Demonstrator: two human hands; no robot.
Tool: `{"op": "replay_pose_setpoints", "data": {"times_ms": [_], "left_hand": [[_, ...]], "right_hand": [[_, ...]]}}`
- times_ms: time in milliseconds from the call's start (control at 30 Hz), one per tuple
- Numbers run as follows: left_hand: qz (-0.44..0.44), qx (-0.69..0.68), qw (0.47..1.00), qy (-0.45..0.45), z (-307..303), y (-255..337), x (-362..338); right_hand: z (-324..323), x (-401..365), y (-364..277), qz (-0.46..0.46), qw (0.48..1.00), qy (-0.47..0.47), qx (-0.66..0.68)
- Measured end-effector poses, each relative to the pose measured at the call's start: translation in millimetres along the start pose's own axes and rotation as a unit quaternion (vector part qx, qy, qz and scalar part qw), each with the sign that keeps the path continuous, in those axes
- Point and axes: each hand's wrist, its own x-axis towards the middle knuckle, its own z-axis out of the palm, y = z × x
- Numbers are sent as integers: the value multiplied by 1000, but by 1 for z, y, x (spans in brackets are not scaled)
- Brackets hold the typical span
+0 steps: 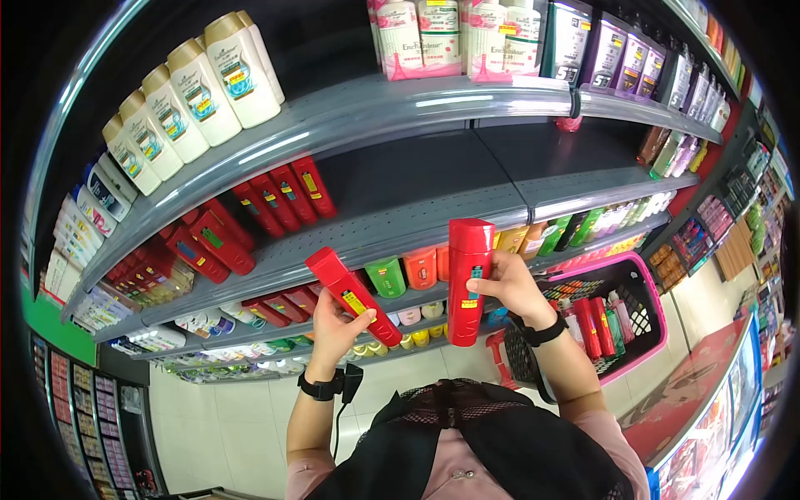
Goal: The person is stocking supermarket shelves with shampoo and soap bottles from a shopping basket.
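Observation:
My left hand [335,327] is closed around a red shampoo bottle [353,293] with a yellow label, tilted with its cap toward the upper left. Another red shampoo bottle [463,287], nearly upright and marked with a teal and a yellow label, is gripped in my right hand [510,286]. Both bottles are held apart from each other, in front of the shelf edge. On the middle shelf [400,187], more red bottles [285,197] stand in a row at the left. The wording on the labels is too small to read.
A black basket with a pink rim [658,300] at the right holds several bottles [597,327]. White bottles with gold caps [237,71] line the upper shelf, with pink-and-white packs [504,37] farther right. Green and orange bottles [421,268] fill the lower shelf. A display case [712,408] stands at lower right.

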Motion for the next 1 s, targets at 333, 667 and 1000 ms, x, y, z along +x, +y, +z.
{"op": "replay_pose_setpoints", "data": {"times_ms": [333,667,1000], "left_hand": [[37,-16,999,-37,-3,-13,-2],[-47,39,994,-86,37,-20,-4],[-85,34,984,-155,89,-31,7]], "right_hand": [[0,-3,3,-14,995,-11,-99],[-10,-41,43,39,991,55,-113],[-36,-64,75,48,992,85,-84]]}}
